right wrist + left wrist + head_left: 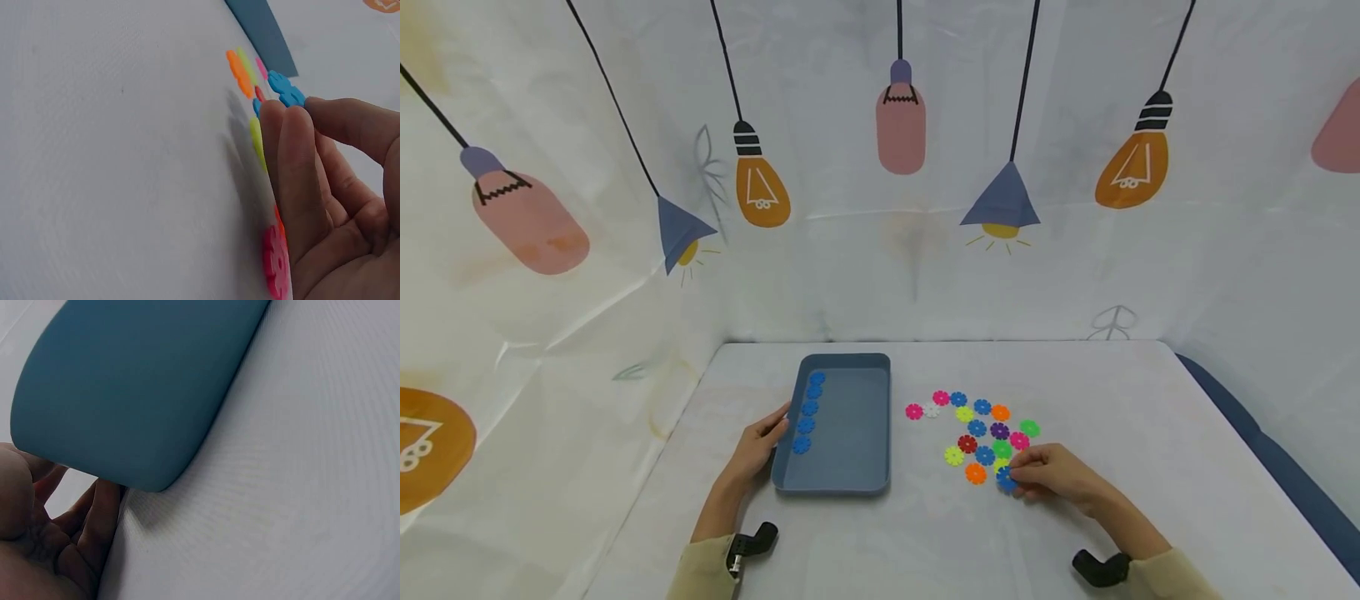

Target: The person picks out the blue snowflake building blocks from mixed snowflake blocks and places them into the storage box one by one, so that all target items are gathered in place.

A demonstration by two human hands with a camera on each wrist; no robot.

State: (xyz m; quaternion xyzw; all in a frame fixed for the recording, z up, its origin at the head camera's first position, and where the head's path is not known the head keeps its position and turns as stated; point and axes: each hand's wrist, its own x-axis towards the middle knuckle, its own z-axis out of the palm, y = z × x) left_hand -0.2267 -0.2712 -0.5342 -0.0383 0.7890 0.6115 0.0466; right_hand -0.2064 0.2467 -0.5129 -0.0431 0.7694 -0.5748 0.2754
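Observation:
My right hand (1056, 477) pinches a blue notched plastic disc (1006, 479) between thumb and fingertips at the near end of a loose group of discs. In the right wrist view, this blue disc (286, 89) stands out past the fingertips, slightly above the table. My left hand (758, 446) grips the left rim of a blue-grey tray (850, 429), thumb at the edge; in the left wrist view its fingers (103, 515) partly pass behind the tray (125, 394). Inside the tray, several blue discs (806, 426) lie in a column along the left side.
Right of the tray, several loose discs lie on the white table (925, 542), among them an orange disc (976, 473), a dark red disc (967, 443), a purple disc (999, 431) and a white disc (931, 410). A lamp-patterned cloth (850, 275) hangs behind the table.

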